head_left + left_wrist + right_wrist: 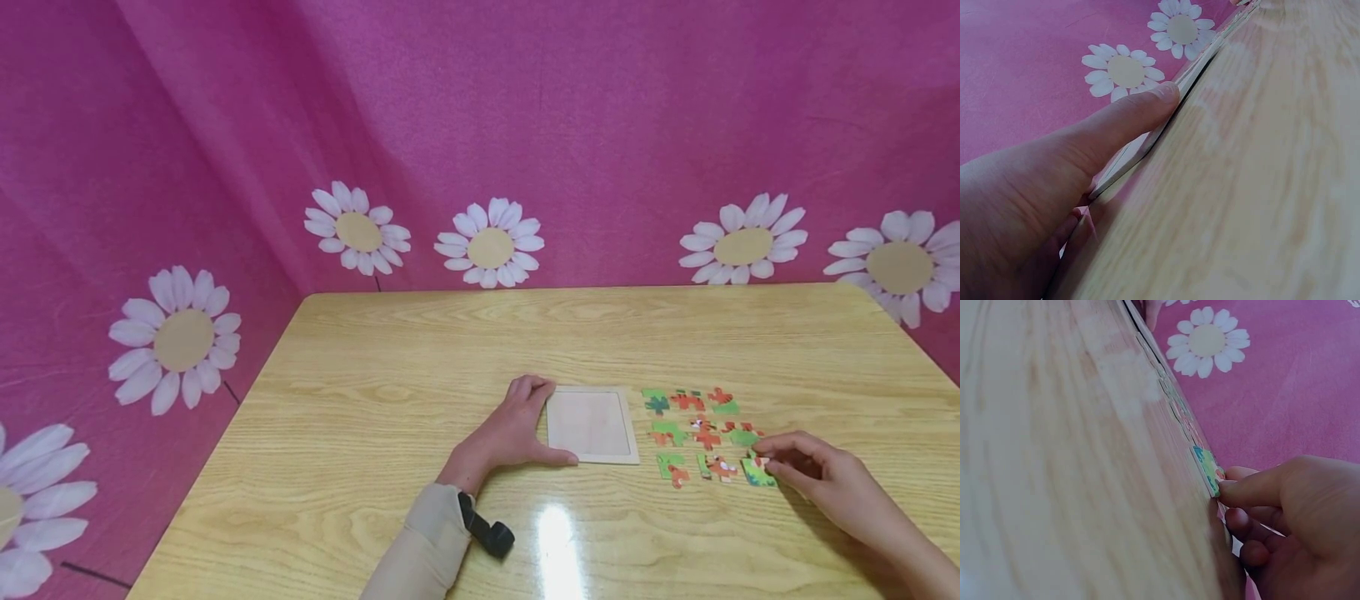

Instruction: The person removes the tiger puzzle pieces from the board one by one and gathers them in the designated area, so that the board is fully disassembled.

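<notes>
A square wooden puzzle tray (590, 423) with a pale rim lies flat on the table, no pieces inside it. My left hand (517, 425) holds the tray by its left side, fingers at the top left corner and thumb along the near edge. In the left wrist view the thumb (1141, 109) lies on the tray's rim. To the right, several jigsaw pieces (702, 435) in green and red lie in loose rows. My right hand (825, 479) pinches the green corner jigsaw piece (757, 472) at the near right of the rows, also visible in the right wrist view.
The wooden table (420, 350) ends at a pink curtain (600, 125) printed with white daisies, behind and on the left. A black strap device (487, 527) sits on the left wrist. Light glares off the tabletop near the front.
</notes>
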{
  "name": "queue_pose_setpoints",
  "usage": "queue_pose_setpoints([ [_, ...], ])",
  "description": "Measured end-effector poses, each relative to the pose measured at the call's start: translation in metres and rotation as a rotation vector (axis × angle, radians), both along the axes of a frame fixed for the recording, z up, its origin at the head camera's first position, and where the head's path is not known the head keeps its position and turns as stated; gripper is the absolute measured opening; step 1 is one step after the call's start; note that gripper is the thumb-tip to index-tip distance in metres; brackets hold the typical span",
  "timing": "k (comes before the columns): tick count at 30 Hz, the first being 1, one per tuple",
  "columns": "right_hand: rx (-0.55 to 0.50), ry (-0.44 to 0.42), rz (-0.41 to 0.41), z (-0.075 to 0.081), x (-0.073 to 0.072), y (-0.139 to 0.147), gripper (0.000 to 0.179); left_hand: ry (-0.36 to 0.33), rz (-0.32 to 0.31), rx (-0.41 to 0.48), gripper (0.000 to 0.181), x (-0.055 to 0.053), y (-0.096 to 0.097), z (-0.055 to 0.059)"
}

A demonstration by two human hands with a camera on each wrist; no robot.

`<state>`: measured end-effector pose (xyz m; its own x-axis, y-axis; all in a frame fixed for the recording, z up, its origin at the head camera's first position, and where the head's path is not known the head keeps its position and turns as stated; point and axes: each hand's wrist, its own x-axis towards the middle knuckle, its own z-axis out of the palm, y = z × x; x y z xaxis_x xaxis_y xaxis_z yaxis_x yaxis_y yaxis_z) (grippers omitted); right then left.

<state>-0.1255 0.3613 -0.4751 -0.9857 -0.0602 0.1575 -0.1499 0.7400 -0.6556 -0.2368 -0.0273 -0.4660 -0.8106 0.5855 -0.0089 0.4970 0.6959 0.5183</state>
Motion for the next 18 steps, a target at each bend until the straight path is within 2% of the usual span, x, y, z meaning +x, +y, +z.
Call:
queue_pose_setpoints([
  [10,-0.015,0.018,0.018,-0.0012,0.0010,0.0021,0.017,-0.005,-0.003,-0.001,0.107,0.0000,0.0013,-0.0004],
  [18,-0.014,0.026,-0.014,0.0032,0.0026,-0.0038,0.016,-0.004,-0.008,-0.001,0.108,-0.0001,0.0021,-0.0009],
])
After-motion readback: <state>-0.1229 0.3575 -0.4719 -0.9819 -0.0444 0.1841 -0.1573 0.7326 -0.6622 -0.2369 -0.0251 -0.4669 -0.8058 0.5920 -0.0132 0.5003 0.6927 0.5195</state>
